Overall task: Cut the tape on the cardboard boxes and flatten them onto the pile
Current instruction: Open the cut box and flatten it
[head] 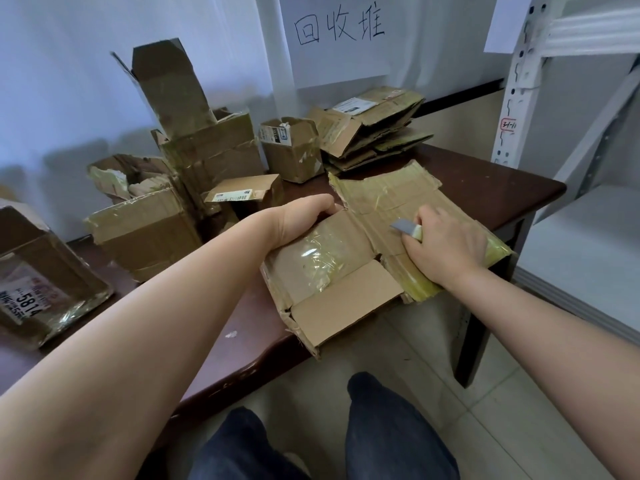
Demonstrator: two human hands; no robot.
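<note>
I read this step as slicing the tape on the half-opened box (pixel 346 271): keep the blade shallow, draw it along the seam away from the holding hand, and press the card flat so it doesn't buckle. Left hand (pixel 304 220) is clamped on the box's far-left edge, fingers curled over it. Right hand (pixel 446 247) is closed round a cutter (pixel 407 230), grey blade pointing left toward the other hand, resting on the taped panel. The box lies under and between both hands, overhanging the worktop (pixel 242 327) edge. Flattened pile (pixel 374 129) sits beyond the right hand, well apart; unopened boxes (pixel 207 157) stand beyond the left.
</note>
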